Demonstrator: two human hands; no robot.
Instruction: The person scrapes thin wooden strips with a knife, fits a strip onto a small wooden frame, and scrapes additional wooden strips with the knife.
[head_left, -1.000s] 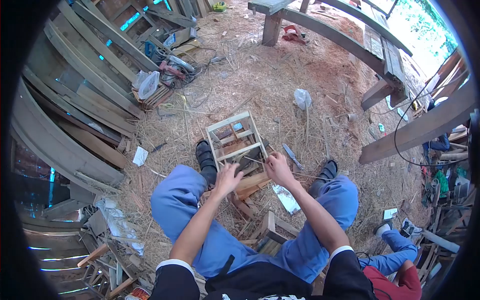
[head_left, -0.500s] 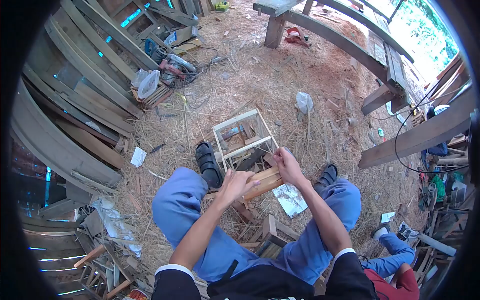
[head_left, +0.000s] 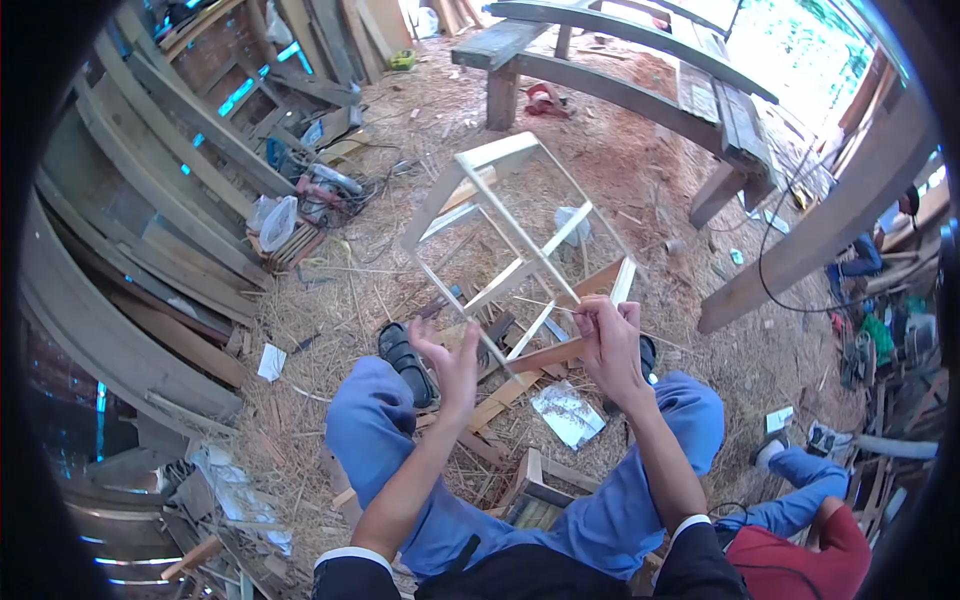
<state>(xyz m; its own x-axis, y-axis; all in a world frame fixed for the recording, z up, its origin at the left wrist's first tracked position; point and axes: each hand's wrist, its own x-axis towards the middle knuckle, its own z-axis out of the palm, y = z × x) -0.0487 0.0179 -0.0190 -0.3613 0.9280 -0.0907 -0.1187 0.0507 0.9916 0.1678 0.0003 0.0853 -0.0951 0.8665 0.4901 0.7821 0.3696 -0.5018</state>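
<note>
A light wooden frame of thin slats stands tilted in front of me, above the littered ground between my feet. My right hand is closed at its near right corner, fingers curled around a slat there. A thin strip crosses beside this fist; I cannot tell whether it is held too. My left hand is open beside the frame's near left edge, fingers and thumb apart, holding nothing. Below the frame, a flat wooden piece lies among scraps, close to a white sheet.
A wooden bench stands ahead. Planks lean on the left, with power tools near them. A thick beam slants across the right. Another person in a red top sits low at the right. Shavings cover the ground.
The frame has been raised and tilted, so more of it shows farther ahead of me. My left hand has come off the wood and opened. The right hand keeps its closed grip.
</note>
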